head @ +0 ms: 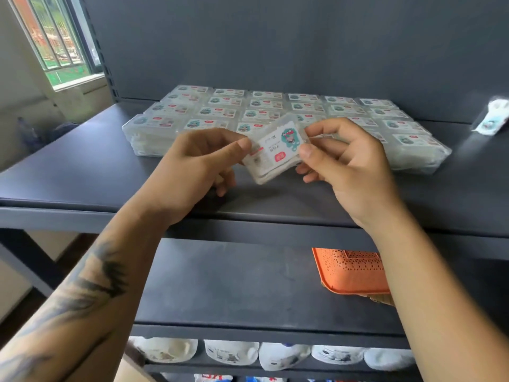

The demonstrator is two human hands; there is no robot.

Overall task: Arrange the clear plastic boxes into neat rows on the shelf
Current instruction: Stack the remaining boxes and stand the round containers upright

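A clear plastic box [275, 151] with a teal-and-red label is held tilted in the air above the front of the dark top shelf [82, 172]. My left hand [198, 161] pinches its left end and my right hand [344, 161] grips its right end. Behind the hands, many identical clear boxes [220, 111] lie flat in neat rows and stacked layers across the shelf. The hands hide the middle of the front row.
A loose small packet [491, 117] lies at the far right of the top shelf. An orange perforated basket [352, 271] sits on the lower shelf at right. White pouches [231, 351] line the shelf below. A barred window [55, 37] is at the upper left.
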